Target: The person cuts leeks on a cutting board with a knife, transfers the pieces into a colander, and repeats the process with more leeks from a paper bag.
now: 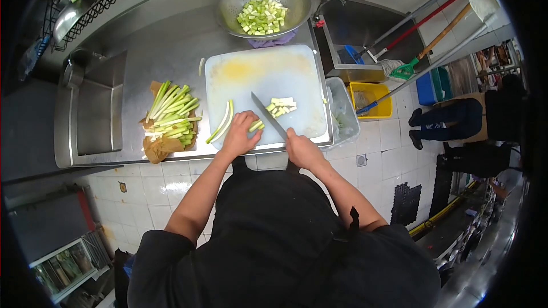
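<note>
Right at the centre, one small bunch of short stalk lengths (256, 126) was seen on the cutting board (240, 88), framed by the left hand (241, 132): its fingers were half curled and parted from the thumb, though whether the stalks were being gripped could not be told. One knife (268, 115) was held by its handle in the right hand (302, 149), the fingers closed firmly round it, the blade slanted between the bunch and one cluster of cut pieces (282, 105), too crowded for an exact count. Left of the left hand, long pale-green stalks (222, 121) were spotted, one or two, overlapped. Further left, one big heap of stalks (174, 114) was piled on brown paper (162, 147), far too tangled to be numbered. Beyond the board, one colander (299, 1) was seen, with dozens of chopped pieces (262, 16) heaped inside and one purple cloth (281, 40) tucked beneath. Two sinks were counted, one left (100, 114), one right (374, 37); one yellow bin (385, 90) was stationed below the latter, and one other person (479, 118) was glimpsed far right.
</note>
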A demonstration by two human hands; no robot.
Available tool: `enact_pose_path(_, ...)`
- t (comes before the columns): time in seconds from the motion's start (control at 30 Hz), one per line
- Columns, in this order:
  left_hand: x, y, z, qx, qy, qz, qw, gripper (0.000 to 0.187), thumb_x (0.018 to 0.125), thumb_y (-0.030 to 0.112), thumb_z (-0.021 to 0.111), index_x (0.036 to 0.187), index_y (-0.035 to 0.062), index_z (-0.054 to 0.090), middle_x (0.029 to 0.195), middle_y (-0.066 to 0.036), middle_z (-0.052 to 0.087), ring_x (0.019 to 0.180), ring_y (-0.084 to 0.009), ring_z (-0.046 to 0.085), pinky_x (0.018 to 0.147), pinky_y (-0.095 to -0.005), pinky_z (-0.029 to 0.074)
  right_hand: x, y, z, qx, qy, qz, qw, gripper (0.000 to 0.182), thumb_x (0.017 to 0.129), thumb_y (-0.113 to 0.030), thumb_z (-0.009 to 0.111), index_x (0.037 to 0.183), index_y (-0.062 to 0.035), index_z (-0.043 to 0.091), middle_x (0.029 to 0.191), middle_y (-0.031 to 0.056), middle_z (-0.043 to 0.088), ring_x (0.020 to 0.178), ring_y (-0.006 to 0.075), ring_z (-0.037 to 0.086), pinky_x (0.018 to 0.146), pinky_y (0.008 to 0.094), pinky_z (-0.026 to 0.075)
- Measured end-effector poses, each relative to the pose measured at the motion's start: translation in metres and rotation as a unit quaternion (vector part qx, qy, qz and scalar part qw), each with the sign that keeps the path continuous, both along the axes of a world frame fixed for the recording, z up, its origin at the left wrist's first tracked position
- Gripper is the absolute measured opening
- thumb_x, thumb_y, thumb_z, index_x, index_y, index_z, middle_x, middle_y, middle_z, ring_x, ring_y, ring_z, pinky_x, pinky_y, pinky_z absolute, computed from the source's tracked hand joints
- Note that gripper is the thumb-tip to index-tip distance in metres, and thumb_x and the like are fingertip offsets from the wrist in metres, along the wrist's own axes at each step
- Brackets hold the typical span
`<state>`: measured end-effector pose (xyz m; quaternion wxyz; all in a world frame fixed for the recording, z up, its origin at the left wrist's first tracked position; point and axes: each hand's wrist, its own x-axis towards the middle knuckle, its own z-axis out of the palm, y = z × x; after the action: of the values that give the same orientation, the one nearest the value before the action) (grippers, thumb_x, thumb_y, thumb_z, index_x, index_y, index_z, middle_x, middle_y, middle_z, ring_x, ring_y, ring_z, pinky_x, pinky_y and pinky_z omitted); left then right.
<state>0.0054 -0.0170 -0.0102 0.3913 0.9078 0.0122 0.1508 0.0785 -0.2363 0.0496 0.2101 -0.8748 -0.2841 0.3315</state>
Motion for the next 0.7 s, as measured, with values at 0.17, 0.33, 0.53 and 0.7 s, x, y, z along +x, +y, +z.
enact_pose_path(0.17,-0.015,0.012,-0.002,-0.001,-0.006,0.01,1.0,0.026,0.081,0.008,0.072,0.104,0.0012,0.064,0.111,-0.013,0.062,0.105,-0.0354,0.056,0.096,-0.0425,0.046,0.001,-0.013,-0.001,0.002,-0.032,-0.019,0.999,0.016,0.094,-0.006,0.047,0.106,0.004,0.046,0.083,0.0318,0.067,0.081,0.0508,0.066,0.073,0.0605,0.05)
enact_pose_path(0.33,-0.003,0.012,-0.009,0.007,-0.008,-0.005,1.0,0.023,0.081,0.006,0.07,0.102,-0.0002,0.064,0.108,-0.014,0.064,0.103,-0.0343,0.058,0.092,-0.0416,0.049,0.001,-0.016,-0.003,0.006,-0.049,-0.019,0.999,0.015,0.094,-0.007,0.048,0.105,0.0037,0.046,0.082,0.0309,0.068,0.079,0.0503,0.066,0.071,0.0604,0.05)
enact_pose_path(0.53,0.032,0.009,-0.011,0.006,-0.014,-0.026,1.0,0.02,0.08,0.007,0.07,0.099,-0.0001,0.065,0.105,-0.014,0.066,0.101,-0.035,0.06,0.089,-0.0419,0.051,-0.007,-0.016,0.012,0.043,-0.079,-0.048,0.995,0.014,0.094,-0.006,0.048,0.104,0.0035,0.046,0.079,0.0298,0.067,0.077,0.05,0.066,0.071,0.0601,0.051)
enact_pose_path(0.7,0.035,0.007,-0.011,0.017,0.014,-0.018,1.0,0.022,0.08,0.008,0.071,0.1,-0.0008,0.067,0.106,-0.014,0.068,0.104,-0.034,0.061,0.09,-0.0416,0.052,-0.017,-0.012,0.041,-0.041,-0.041,-0.006,0.998,0.016,0.091,-0.003,0.048,0.106,0.0036,0.046,0.08,0.0285,0.069,0.079,0.0483,0.068,0.071,0.0577,0.053)
